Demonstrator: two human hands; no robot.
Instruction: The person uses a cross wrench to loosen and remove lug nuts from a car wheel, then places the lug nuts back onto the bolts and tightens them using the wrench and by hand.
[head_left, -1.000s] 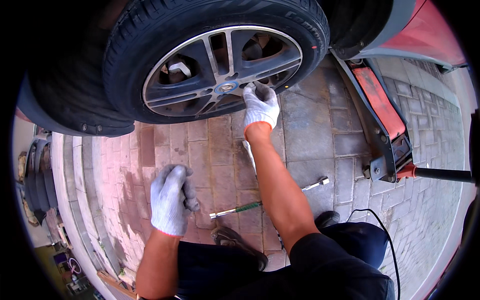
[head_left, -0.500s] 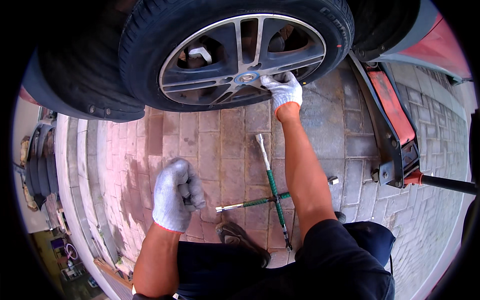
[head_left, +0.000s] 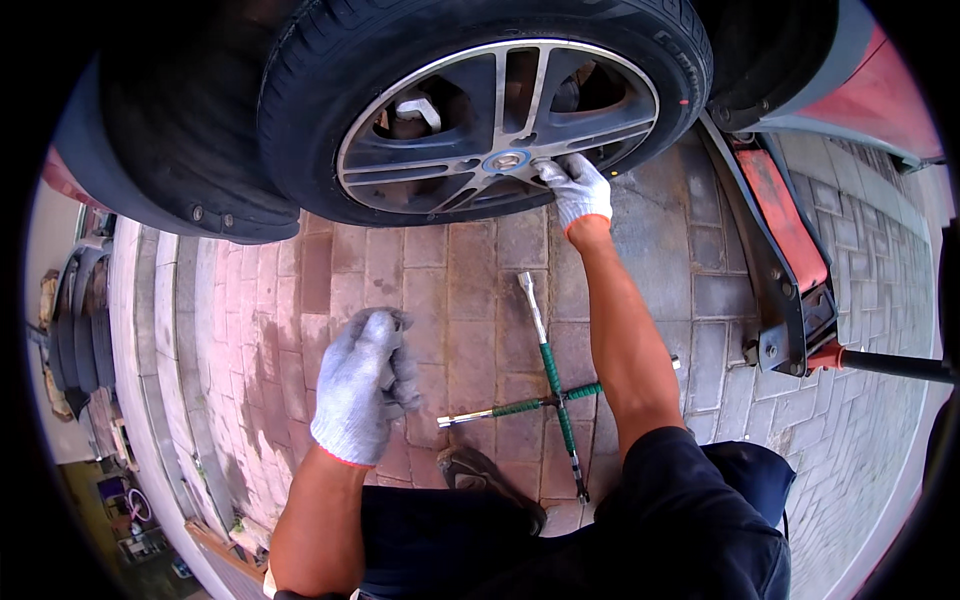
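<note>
A car wheel (head_left: 498, 112) with a silver and dark spoked rim and black tyre fills the top of the view, mounted at the wheel arch. My right hand (head_left: 577, 192), in a white knit glove with an orange cuff, reaches up to the rim just right of its centre cap (head_left: 506, 161). Its fingers are pinched at the hub; whatever they grip is hidden. Lower left, my gloved left hand (head_left: 360, 390) hovers above the paving with its fingers curled inward, hiding the palm. Between my arms lies a four-way lug wrench (head_left: 553, 372) with green-wrapped arms, touched by neither hand.
A red and black floor jack (head_left: 785, 220) stands at the right, its black handle (head_left: 895, 365) reaching to the edge. Brick paving (head_left: 420, 300) spreads below the wheel. My shoe (head_left: 488, 480) is close to the wrench. Stacked dark items (head_left: 82, 320) stand far left.
The wheel and my right hand at its hub sit slightly farther right in the picture. My left hand has turned a little and risen slightly, fingers still curled.
</note>
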